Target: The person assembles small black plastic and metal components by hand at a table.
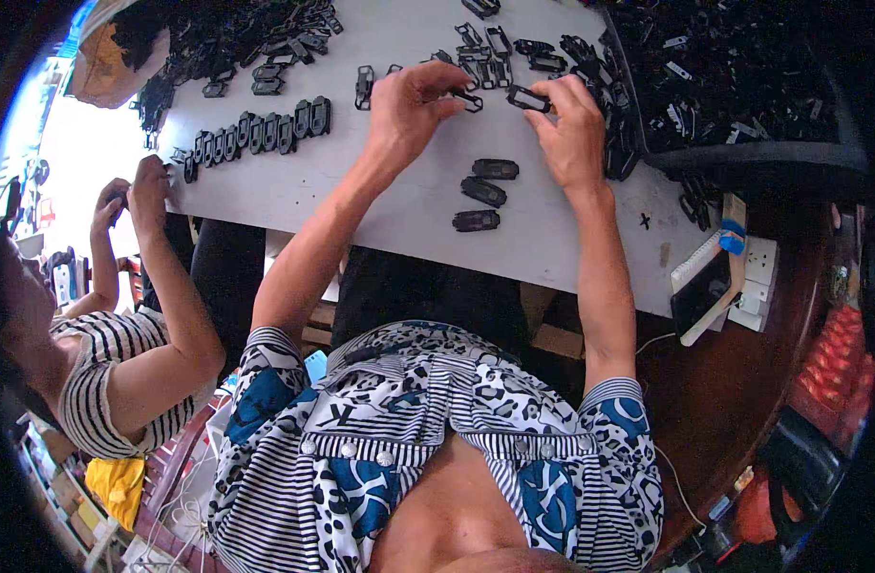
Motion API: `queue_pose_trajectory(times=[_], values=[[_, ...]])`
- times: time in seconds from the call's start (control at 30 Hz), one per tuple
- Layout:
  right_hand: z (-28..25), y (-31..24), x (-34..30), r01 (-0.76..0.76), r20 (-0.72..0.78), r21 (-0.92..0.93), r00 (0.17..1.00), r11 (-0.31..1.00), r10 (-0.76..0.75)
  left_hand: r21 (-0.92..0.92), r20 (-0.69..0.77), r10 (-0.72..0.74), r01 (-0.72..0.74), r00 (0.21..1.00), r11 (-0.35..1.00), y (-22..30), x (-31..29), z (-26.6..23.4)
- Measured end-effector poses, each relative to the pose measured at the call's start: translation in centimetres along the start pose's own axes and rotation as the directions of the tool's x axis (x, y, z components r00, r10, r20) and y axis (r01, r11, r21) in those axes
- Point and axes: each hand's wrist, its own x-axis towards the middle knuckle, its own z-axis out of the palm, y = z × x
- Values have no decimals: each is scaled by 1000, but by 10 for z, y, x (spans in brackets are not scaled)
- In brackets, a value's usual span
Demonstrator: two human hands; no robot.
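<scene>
Above the white table [409,205], my left hand [404,107] pinches a small black plastic frame [471,100] between thumb and fingers. To its right, my right hand [569,129] grips a black rectangular plastic housing [528,98] with a pale window in its middle. The two pieces are apart. Just beyond my hands lies a group of open black frames [485,67]. Nearer to me, between my forearms, three dark oblong casings lie in a loose column, the middle casing [483,191] slightly tilted.
A black tray [743,156] heaped with small dark parts stands at far right. Rows of black casings [256,134] and a pile of parts [246,38] lie left. A co-worker's hands [141,196] work at the left edge. A phone [700,291] and power strip [757,272] sit right.
</scene>
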Motion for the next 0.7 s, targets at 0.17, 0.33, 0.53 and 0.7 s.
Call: queue_pose_trajectory(times=[0.17,0.33,0.53,0.7], values=[[-2,-5,2,-9,10,177,1000,984,7,293,39,326,-323,945,900,0,-8,21],[-4,-4,0,-92,119,239,991,967,65,449,49,405,-382,913,808,-2,-8,14],[-2,-4,-2,6,198,237,979,972,-54,479,55,384,-362,922,800,-8,-5,21],[0,-3,-3,29,202,199,977,980,-70,489,53,336,-318,940,813,-7,-4,24]])
